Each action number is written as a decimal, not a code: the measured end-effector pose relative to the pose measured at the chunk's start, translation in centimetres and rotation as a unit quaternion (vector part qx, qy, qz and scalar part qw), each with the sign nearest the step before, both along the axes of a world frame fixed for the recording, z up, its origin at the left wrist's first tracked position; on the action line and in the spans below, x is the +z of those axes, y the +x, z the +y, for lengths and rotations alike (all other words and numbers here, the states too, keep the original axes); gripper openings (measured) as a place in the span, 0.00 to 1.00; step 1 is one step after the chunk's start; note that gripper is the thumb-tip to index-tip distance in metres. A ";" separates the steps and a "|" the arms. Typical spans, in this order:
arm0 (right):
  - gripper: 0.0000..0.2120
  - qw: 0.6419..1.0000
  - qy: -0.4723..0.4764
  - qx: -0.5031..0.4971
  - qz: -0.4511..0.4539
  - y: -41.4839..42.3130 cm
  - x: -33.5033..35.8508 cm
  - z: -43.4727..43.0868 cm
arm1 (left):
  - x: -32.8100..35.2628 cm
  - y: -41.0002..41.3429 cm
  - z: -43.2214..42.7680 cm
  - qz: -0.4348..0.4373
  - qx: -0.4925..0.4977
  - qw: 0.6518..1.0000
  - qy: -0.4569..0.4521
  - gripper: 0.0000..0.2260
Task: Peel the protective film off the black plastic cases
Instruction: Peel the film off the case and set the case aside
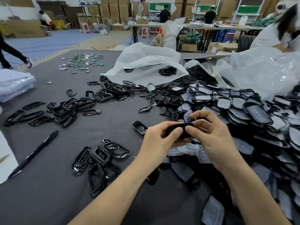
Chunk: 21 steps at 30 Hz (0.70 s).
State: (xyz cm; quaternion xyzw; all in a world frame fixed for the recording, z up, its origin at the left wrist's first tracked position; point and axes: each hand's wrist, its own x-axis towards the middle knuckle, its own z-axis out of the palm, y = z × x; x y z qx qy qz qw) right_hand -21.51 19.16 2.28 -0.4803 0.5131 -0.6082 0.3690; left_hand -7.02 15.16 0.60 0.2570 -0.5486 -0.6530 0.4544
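Observation:
My left hand (159,137) and my right hand (212,135) together hold one black plastic case (176,127) just above the table, edge-on to me. The left thumb lies across its near face and the left fingers curl under it. My right thumb and forefinger pinch its right end. Whether film is on this case I cannot make out. A large heap of film-covered cases (243,114) fills the table to the right. Loose clear film pieces (190,150) lie under my hands.
Black frames lie scattered at left (65,109) and in a small pile near me (100,158). A black pen (34,153) lies at the left. Open plastic bags (146,62) sit behind the heap. A person (276,30) works at the far right.

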 end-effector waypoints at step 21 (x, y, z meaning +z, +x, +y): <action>0.15 0.986 0.006 0.009 0.168 -0.4 1.1 0.6 | 0.1 0.3 -0.2 -0.068 -0.017 0.997 -0.031 0.08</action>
